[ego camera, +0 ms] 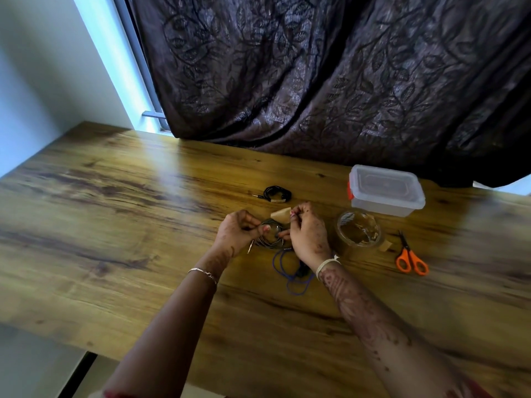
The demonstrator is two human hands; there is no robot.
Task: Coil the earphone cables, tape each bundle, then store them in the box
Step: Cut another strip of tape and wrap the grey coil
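No readable text, labels, brands or numbers on anything.

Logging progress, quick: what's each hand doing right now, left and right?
Left hand: fingers curled on the grey cable coil, holding it.
Right hand: fingers pinching a tan tape piece.

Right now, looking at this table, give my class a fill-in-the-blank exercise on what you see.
1. The scissors have ____ handles.
2. The taped bundle on the table is ____.
3. The left hand and right hand grip a grey coil; the loose cable beneath the right wrist is ____.
Missing words: orange; black; blue.
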